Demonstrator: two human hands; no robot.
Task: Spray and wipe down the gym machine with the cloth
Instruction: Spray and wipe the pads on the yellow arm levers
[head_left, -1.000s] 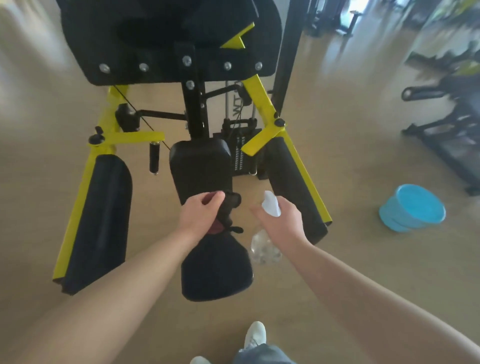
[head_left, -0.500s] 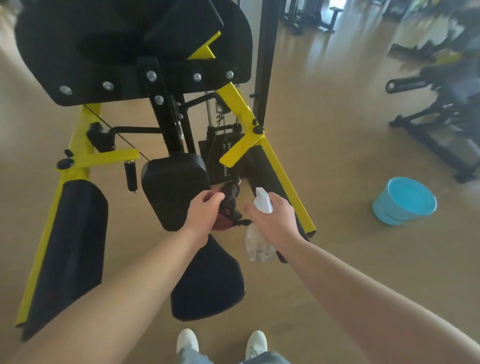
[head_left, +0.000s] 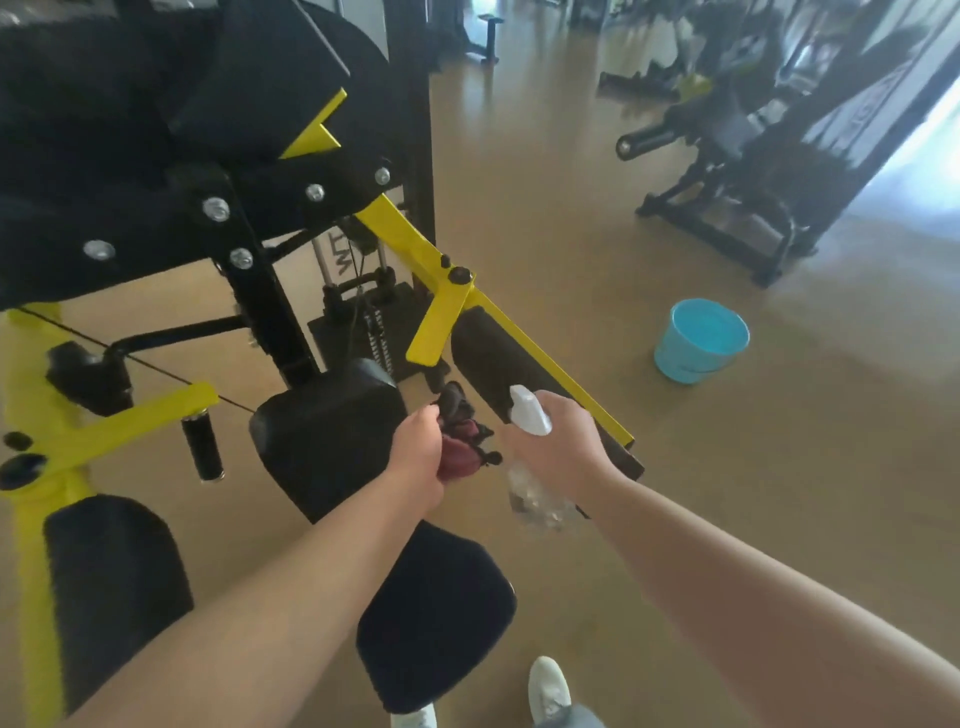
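Holding both tools over the yellow-and-black steel gym machine. Left hand bunches a crumpled dark-red-and-black cloth in curled fingers, just beside the black padded rest. Right hand wraps the neck of a clear plastic spray bottle with a white trigger head. Judgement: cloth is soft and limp, best wadded in the palm. Bottle looks light, thin-walled and likely slick; grip it at the neck.

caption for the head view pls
Left hand grips a cloth, right hand a spray bottle, before the gym machine.
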